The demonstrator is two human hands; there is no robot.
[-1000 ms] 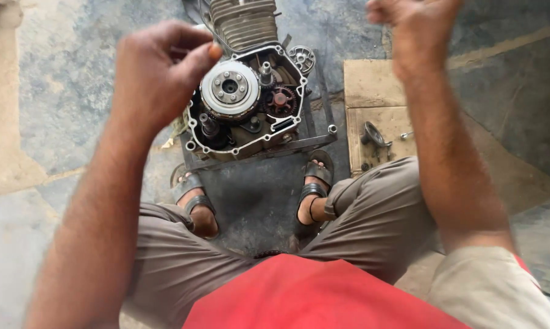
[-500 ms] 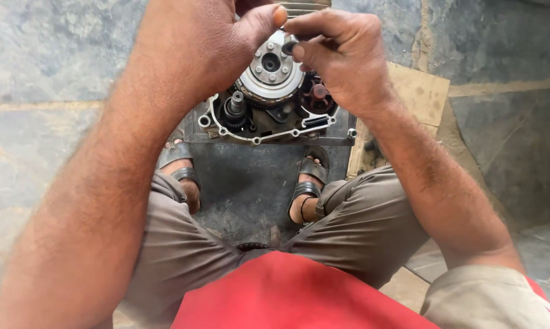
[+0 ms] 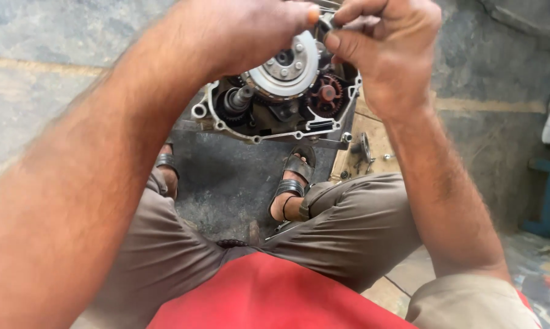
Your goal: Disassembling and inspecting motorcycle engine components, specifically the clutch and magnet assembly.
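Note:
An opened motorcycle engine [image 3: 269, 116] stands on the floor between my sandalled feet, its side cover off. A round silver clutch hub [image 3: 284, 70] and a reddish gear [image 3: 326, 94] show inside the casing. My left hand [image 3: 244, 30] is closed into a loose fist just above the clutch hub, its fingertips meeting my right hand. My right hand [image 3: 384, 49] pinches a small dark metal part [image 3: 326, 23] at the top of the view. Whether the left hand also grips that part cannot be told.
A wooden board [image 3: 372, 152] with small metal parts lies right of the engine. A dark mat [image 3: 226, 183] is under my feet on stone flooring. A blue stand [image 3: 549, 195] with something white on it sits at the right edge.
My right hand came down from the upper right and met the left hand over the clutch. The view has shifted, so the engine sits higher and nearer in the frame.

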